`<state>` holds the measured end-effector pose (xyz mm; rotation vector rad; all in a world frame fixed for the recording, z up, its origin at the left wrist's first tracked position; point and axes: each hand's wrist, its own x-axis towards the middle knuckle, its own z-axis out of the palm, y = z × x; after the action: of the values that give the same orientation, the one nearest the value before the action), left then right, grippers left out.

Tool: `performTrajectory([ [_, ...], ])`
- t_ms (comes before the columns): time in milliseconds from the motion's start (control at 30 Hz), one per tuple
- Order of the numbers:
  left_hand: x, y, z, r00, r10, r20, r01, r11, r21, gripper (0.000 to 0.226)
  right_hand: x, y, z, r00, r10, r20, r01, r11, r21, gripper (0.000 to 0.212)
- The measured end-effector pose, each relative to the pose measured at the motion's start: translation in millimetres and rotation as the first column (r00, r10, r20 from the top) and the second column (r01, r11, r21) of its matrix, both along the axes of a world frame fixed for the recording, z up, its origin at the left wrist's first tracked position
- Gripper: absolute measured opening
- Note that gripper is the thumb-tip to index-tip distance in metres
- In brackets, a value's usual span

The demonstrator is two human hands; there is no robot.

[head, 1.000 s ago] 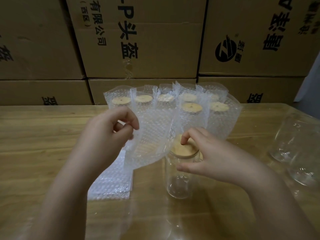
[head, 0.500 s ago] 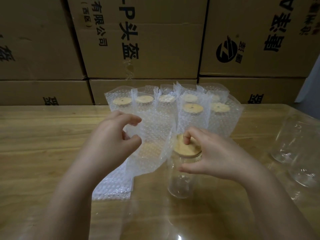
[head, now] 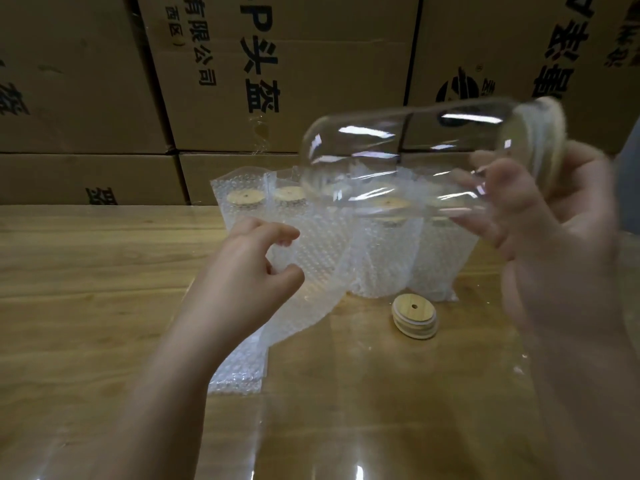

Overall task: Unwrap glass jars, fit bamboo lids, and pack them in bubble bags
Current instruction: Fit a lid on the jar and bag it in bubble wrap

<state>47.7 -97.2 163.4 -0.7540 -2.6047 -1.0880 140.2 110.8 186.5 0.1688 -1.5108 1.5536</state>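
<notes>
My right hand (head: 550,251) holds a clear glass jar (head: 398,157) up in the air, tipped on its side, with its bamboo lid (head: 550,140) fitted at the right end and its base pointing left. My left hand (head: 249,275) pinches the edge of an empty bubble bag (head: 311,271) that hangs down to the wooden table (head: 86,278). The bag's mouth lies just below the jar's base. A small stack of loose bamboo lids (head: 414,315) rests on the table below the jar.
Several bagged jars with lids (head: 384,258) stand in a row behind the bag. More flat bubble bags (head: 239,372) lie under my left wrist. Stacked cardboard boxes (head: 277,81) wall off the back of the table.
My right hand has lifted the lidded jar off the table and turned it sideways, uncovering the loose lids. My left hand still holds the bubble bag in about the same place.
</notes>
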Motion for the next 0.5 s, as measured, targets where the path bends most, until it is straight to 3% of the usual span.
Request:
performTrajectory([
  [100,1,0,1,1.000,0.009,-0.008,-0.009,0.999,0.041,0.036,-1,-4,-1,0.991,0.066,0.117,-0.074,0.995,0.061,0.057],
  [300,-2,-5,4,0.998,0.055,-0.033,-0.054,0.998,0.037,0.034,-6,-6,-7,0.957,-0.066,0.284,-0.014,0.963,0.270,0.045],
  [500,9,3,6,0.996,-0.066,-0.054,0.069,0.996,0.062,0.040,-3,-13,-9,0.905,-0.180,0.386,0.002,0.908,0.420,0.053],
])
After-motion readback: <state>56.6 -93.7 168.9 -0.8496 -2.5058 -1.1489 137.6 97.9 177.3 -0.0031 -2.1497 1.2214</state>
